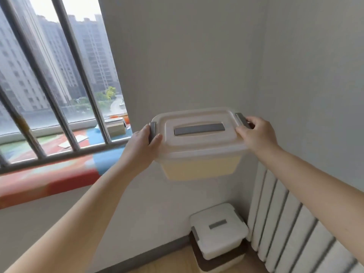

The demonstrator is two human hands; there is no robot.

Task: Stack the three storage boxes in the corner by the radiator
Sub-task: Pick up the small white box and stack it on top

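I hold a pale yellow storage box (pixel 201 168) with a white lid and grey handle up in the air, well above the floor. My left hand (pixel 143 146) grips its left end by the grey latch. My right hand (pixel 256 133) grips its right end by the other latch. Down in the corner a small white box (pixel 218 231) with grey latches sits on top of a larger box with a dark brown lid (pixel 199 255). The held box hangs above and slightly left of that stack.
A white radiator (pixel 291 229) runs along the right wall, right beside the stack. A window sill with a colourful mat (pixel 49 174) and dark metal bars (pixel 65 107) is at the left. Wooden floor (pixel 167 265) lies in front of the stack.
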